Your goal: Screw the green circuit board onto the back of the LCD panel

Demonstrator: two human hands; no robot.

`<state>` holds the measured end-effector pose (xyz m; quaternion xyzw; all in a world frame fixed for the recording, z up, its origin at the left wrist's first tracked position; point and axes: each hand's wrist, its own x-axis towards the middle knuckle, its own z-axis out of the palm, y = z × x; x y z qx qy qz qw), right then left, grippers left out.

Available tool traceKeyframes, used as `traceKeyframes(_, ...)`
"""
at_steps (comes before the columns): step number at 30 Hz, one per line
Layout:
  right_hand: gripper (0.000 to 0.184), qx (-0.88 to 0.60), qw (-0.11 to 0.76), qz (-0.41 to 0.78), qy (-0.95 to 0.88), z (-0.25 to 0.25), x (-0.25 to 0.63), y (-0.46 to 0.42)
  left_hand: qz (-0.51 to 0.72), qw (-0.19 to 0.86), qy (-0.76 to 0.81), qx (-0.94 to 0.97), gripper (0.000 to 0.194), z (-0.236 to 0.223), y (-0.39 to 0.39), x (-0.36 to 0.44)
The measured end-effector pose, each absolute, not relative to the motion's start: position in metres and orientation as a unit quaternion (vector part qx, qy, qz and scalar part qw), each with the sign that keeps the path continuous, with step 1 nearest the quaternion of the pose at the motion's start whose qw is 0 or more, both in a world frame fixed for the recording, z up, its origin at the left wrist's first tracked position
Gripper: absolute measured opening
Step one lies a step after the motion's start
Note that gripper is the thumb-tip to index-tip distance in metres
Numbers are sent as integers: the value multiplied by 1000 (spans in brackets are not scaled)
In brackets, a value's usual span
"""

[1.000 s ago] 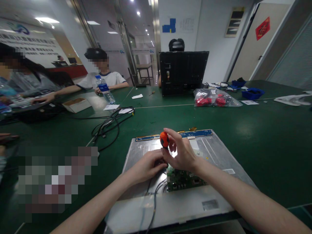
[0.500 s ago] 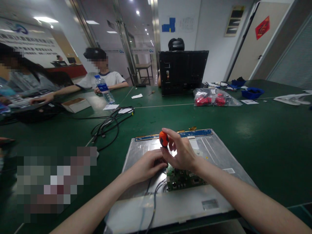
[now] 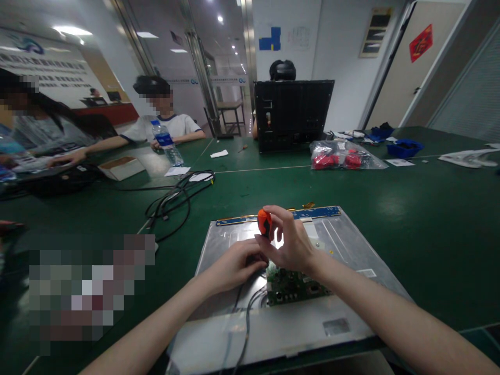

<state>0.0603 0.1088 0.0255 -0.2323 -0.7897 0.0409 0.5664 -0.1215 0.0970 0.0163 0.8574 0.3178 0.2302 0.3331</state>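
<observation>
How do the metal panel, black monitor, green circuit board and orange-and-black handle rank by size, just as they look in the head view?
1. Metal panel
2. Black monitor, farther off
3. Green circuit board, partly hidden
4. Orange-and-black handle

Red sign (image 3: 421,44) on door (image 3: 406,83), char. unclear, wall txt (image 3: 54,62) prob. Chinese, too blurry

white wall (image 3: 347,88); pale door (image 3: 404,86), red sign (image 3: 421,43); ceiling light (image 3: 72,30), lit; green table (image 3: 390,203); stool (image 3: 230,106)

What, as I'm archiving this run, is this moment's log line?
right hand: grips orange-and-black handle | left hand: near green circuit board, hold unclear | silver panel: on green table, beneath both hands
</observation>
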Motion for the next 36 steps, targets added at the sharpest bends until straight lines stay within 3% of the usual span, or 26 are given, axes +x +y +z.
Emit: traceKeyframes(36,56,-236,568,10,-788,25,64,111,228,350,341,842,7,21,94,-123)
